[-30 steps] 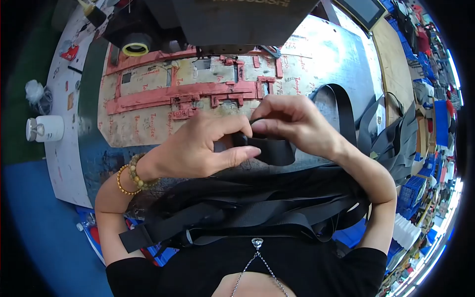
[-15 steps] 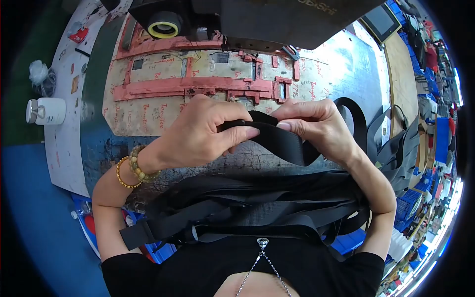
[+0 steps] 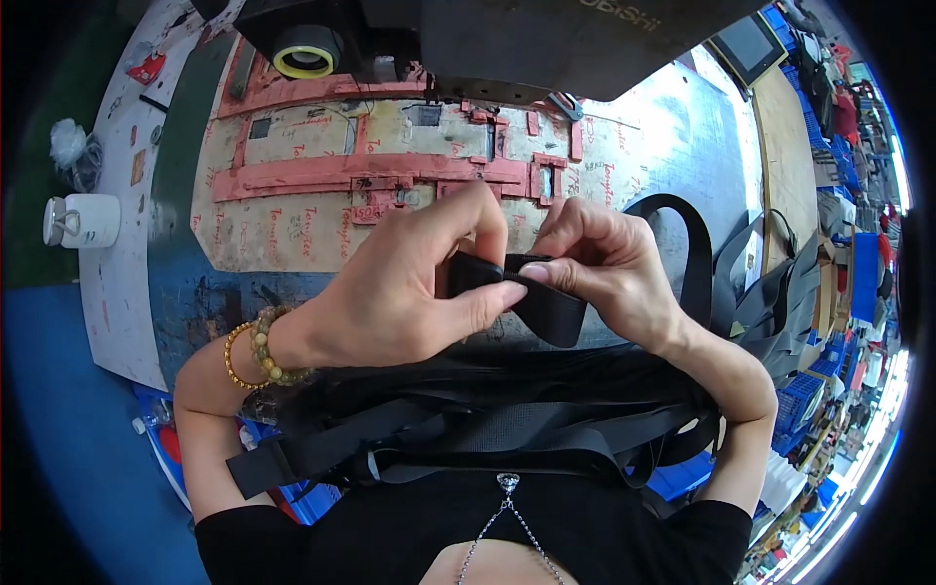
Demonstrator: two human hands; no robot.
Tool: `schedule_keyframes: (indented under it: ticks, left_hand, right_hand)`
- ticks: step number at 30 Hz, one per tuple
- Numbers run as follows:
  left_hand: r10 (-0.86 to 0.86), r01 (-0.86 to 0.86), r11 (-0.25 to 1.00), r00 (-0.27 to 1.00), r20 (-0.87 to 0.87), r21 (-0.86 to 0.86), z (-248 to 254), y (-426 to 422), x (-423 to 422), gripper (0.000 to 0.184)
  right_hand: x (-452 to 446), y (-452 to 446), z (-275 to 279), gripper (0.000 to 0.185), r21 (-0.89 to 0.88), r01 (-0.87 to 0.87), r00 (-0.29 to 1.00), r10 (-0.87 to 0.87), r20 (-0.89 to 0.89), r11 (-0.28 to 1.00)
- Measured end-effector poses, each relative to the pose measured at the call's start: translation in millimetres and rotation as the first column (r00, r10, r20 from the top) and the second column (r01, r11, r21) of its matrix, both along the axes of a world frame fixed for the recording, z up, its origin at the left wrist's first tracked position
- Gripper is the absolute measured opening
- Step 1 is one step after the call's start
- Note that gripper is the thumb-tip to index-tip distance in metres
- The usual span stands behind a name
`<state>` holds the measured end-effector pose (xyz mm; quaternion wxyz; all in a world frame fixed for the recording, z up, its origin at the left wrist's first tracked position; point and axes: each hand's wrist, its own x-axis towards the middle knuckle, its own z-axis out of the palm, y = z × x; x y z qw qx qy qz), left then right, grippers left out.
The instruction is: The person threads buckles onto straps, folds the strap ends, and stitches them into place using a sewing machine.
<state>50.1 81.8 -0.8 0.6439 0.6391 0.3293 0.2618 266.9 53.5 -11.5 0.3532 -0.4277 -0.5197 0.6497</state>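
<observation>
Between my two hands is a folded black webbing strap (image 3: 554, 314), looped over on itself above the work table. My left hand (image 3: 414, 283) pinches the fold between thumb and fingers; beads circle that wrist. Close beside it, my right hand (image 3: 609, 268) grips the same strap with thumb and fingertips. Part of the strap is hidden behind the fingers, and what lies inside the fold cannot be made out. A heap of black straps (image 3: 507, 429) rests across my lap, with a black buckle-like end (image 3: 258, 468) at its left.
Overhead hangs a dark machine head (image 3: 546, 49) with a yellow-ringed part (image 3: 306, 60). Beneath it lies a patterned board (image 3: 283, 229) with red strips (image 3: 370, 171). More straps (image 3: 770, 283) hang at the right. A white jar (image 3: 88, 221) stands at the left.
My hands have come closer together, and the strap between them is folded tighter, its loop smaller. My left fingers have lifted and bent over the fold. The view has shifted slightly.
</observation>
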Motion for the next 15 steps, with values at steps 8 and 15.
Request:
schedule_keyframes:
  ticks: [8, 15]
  left_hand:
    - [-0.142, 0.152, 0.987, 0.979, -0.146, 0.056, 0.4, 5.7, -6.5, 0.017]
    - [-0.013, 0.023, 0.99, 0.997, -0.072, 0.137, -1.9, -3.7, -0.8, 0.019]
  right_hand:
    - [-1.4, 4.2, 25.9, 0.004, -0.078, -0.125, 0.963, 0.14, 0.231, 0.989]
    - [0.7, 16.9, 24.0, 0.007, -0.111, -0.357, 0.819, 0.368, 0.44, 0.928]
